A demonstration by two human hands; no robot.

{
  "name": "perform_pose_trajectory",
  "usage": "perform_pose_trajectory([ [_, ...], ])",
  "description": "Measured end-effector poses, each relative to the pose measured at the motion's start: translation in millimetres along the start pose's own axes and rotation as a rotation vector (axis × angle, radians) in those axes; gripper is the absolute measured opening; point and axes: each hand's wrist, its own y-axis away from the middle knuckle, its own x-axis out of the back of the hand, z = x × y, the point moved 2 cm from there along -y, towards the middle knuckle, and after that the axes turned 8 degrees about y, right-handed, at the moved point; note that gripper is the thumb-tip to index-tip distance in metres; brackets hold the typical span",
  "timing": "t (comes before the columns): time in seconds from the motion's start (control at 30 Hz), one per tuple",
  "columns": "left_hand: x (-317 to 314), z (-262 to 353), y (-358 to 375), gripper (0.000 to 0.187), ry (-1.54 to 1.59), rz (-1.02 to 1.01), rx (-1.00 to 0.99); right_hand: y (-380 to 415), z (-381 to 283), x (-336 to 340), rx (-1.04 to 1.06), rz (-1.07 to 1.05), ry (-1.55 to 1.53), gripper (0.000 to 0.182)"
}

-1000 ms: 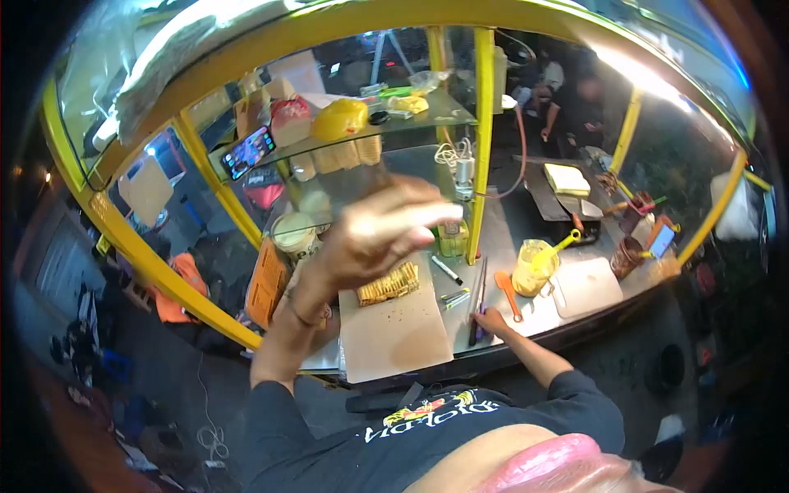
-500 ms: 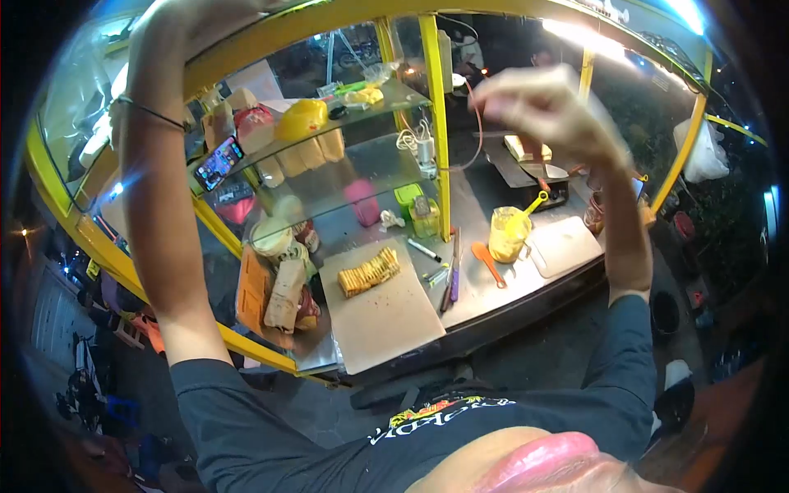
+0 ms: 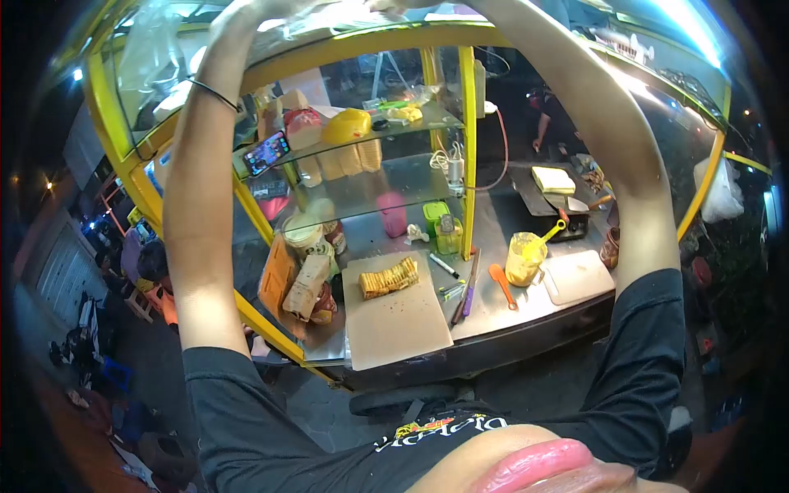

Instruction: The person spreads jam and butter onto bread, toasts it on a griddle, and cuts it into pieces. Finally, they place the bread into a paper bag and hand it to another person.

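Both my arms are raised to the top of the yellow-framed stall. My left hand (image 3: 267, 8) is at the upper edge of the view beside clear plastic (image 3: 329, 18); its fingers are cut off or hidden. My right hand (image 3: 403, 4) reaches the same plastic from the right, mostly out of frame, so its grip cannot be made out. Below, a sliced, browned loaf (image 3: 389, 279) lies on a pale cutting board (image 3: 399, 329). A jug of yellow spread (image 3: 523, 261) with a yellow utensil stands to the right, near an orange spatula (image 3: 502, 285).
Glass shelves hold a phone (image 3: 266, 154) and a yellow bag (image 3: 347, 126). Bread (image 3: 553, 180) sits on a dark griddle (image 3: 526, 191) at the back right. A yellow post (image 3: 468, 156) stands mid-counter. Another person (image 3: 552, 123) is beyond the stall.
My right hand has moved up and left from above the griddle to the top plastic. My left hand stays high. The view has shifted, showing the counter farther right.
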Motion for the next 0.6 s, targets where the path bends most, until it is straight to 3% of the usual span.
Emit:
perform_pose_trajectory([
  [0.07, 0, 0, 1, 0.026, -0.004, 0.011, 0.013, -7, -40, -6, -0.775, -0.078, 0.359, 0.037],
  [0.17, 3, 8, -1, 0.026, -0.024, 0.044, 0.008, 27, -52, 1, -0.81, -0.231, 0.594, 0.049],
  [0.23, 1, 20, -6, 0.025, -0.063, 0.071, -0.009, 49, -63, 10, -1.217, -0.461, 0.53, 0.06],
  [0.3, -5, 37, -13, 0.026, -0.22, -0.051, -0.015, 67, -57, 5, -1.383, -0.367, 0.624, 0.063],
  [0.33, -10, 46, -18, 0.027, -0.11, -0.154, 0.023, 61, -68, 5, -1.346, -0.367, 0.674, 0.059],
  [0.43, -28, 82, -31, 0.034, -0.223, -0.277, 0.019, 63, -67, 11, -1.248, -0.294, 0.693, 0.05],
  [0.5, -44, 84, -46, 0.036, -0.211, -0.249, -0.037, 77, -48, 26, -1.187, -0.219, 0.667, 0.044],
  [0.6, -59, 95, -66, 0.038, -0.182, -0.23, -0.048, 109, -29, 50, -0.867, 0.135, 0.243, 0.026],
])
